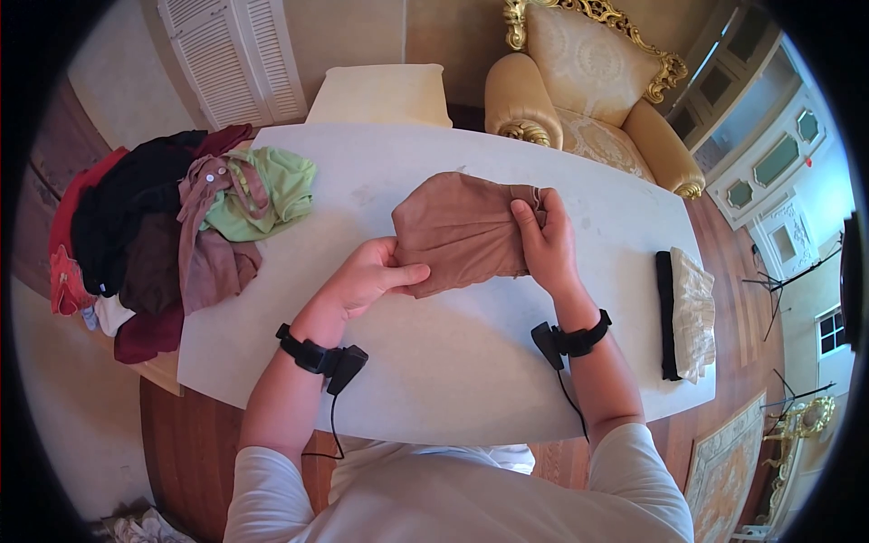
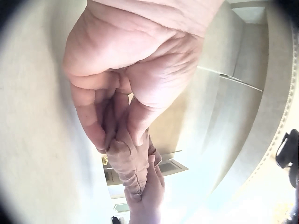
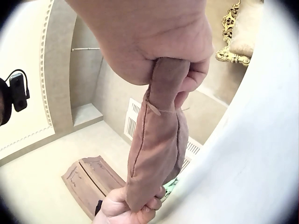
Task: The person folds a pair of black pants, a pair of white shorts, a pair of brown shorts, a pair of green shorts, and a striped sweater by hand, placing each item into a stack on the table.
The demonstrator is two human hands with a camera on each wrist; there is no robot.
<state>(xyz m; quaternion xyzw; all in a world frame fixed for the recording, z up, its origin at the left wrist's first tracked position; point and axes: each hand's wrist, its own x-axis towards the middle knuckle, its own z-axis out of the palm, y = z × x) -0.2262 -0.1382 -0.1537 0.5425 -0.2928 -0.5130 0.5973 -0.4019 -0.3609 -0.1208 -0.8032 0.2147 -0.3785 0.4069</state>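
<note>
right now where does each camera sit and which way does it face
Head: worn on the head, facing forward and down at the brown cloth above the white table; left hand, right hand, forearms and shirt show.
Left wrist: on that wrist, facing past the left hand along the cloth; right hand beyond.
Right wrist: on that wrist, facing past the right hand along the cloth; left hand beyond.
Shared: head and right wrist both show the gilded armchair.
</note>
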